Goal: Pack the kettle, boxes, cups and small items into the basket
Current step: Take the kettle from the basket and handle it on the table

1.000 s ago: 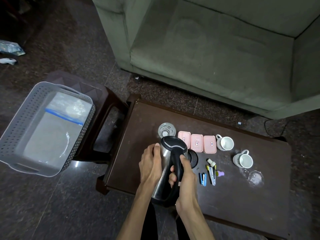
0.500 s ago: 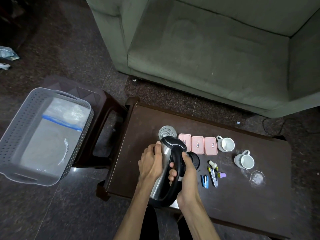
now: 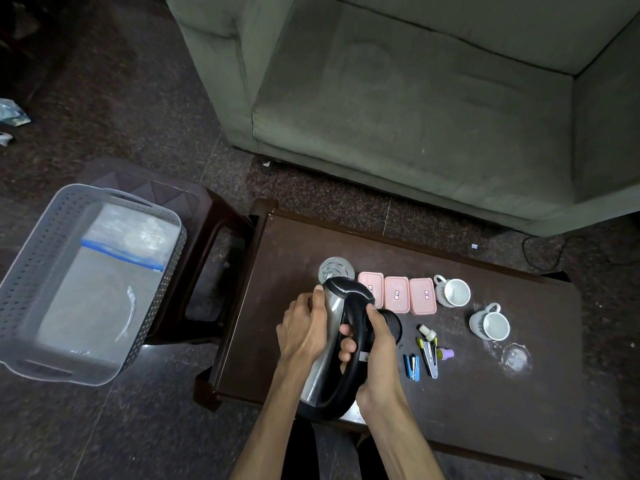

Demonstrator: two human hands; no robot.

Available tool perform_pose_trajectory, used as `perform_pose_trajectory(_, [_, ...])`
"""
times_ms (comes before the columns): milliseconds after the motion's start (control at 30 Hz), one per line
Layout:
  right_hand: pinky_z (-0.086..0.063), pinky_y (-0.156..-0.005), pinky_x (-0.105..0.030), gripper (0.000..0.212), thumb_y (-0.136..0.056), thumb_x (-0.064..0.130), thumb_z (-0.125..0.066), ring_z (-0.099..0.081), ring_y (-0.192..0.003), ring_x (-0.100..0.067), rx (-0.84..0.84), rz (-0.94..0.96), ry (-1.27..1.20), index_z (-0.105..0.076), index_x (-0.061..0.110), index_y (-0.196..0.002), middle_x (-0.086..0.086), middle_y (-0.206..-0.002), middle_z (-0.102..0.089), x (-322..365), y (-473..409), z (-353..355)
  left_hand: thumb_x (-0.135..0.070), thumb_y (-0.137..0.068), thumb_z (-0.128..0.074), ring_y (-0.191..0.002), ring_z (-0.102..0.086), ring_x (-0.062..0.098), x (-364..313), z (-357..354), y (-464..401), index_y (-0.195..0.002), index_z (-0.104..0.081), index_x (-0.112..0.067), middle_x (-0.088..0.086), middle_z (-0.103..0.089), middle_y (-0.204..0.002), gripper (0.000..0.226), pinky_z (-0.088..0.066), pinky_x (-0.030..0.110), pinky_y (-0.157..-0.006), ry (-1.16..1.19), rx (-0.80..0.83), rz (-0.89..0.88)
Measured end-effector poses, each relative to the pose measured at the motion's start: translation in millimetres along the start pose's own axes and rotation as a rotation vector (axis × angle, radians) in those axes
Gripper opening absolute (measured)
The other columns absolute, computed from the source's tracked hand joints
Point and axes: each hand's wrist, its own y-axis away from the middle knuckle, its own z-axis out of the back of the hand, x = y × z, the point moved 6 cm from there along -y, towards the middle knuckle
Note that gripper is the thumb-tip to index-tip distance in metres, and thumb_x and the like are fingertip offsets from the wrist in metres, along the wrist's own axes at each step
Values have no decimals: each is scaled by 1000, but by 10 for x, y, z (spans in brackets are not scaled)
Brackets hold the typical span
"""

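I have the electric kettle (image 3: 332, 344) tilted between my hands, just off the surface (image 3: 519, 410): my right hand (image 3: 377, 355) is wrapped around its black handle and my left hand (image 3: 301, 330) lies open-palmed against the steel side. The grey basket (image 3: 31, 282) sits well off to my left on a stool (image 3: 207, 237). The flat palm could slip on the metal as I swing across, or the base could clip the drinking glass (image 3: 335, 271) just beyond my left hand.

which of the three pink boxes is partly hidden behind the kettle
The leftmost pink box, the one next to the glass. The kettle lid covers its lower left part; the middle box and right box show whole.
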Motion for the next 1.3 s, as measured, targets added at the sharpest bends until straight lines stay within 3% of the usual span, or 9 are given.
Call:
perform_pose_trajectory(800, [-37,-39,-20,53,-96,53,-57,-42,-40,-10,9,9,-68,-69,13,-64,-1,-57,-49,62,15,-76,-64,-102,-19,-127,-57,31,-74,52,8,-122,-63,-23,6,-65,-132,63,-36,51,-112,-61,18,36])
perform_pose_trajectory(1300, [-37,-43,-20,51,-96,55,-56,-41,-43,-11,6,-7,-21,-67,11,-72,0,-55,-48,56,31,-52,-64,-102,-18,-129,-56,31,-61,32,11,-128,-62,-21,7,-64,-135,66,-35,50,-114,-67,22,44])
